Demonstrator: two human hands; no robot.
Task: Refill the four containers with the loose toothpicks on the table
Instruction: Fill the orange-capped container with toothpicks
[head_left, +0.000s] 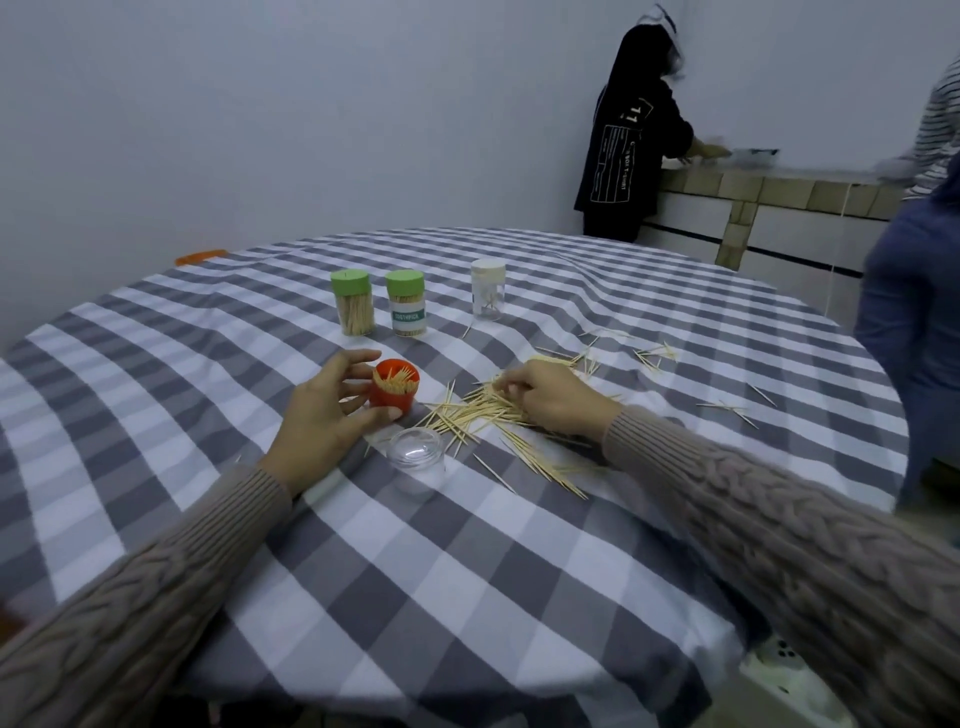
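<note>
Four containers stand on the checked tablecloth (467, 571): two green-lidded jars (353, 304) (408, 304) packed with toothpicks, one white-lidded jar (488, 291) holding only a few, and one open red container (394, 384) part-filled, with a clear cap (415, 457) lying just in front of it. The left hand (324, 415) grips the red container between thumb and curled fingers, while the right hand (550, 397) pinches toothpicks from the loose toothpicks (478, 415) heaped beside it. Smaller scatters lie further right toward the table's round edge, and bare cloth spreads wide on the left and near side.

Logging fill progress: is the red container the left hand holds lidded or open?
Open. The red container, gripped by the left hand, has no lid, and toothpick tips show inside its mouth.
</note>
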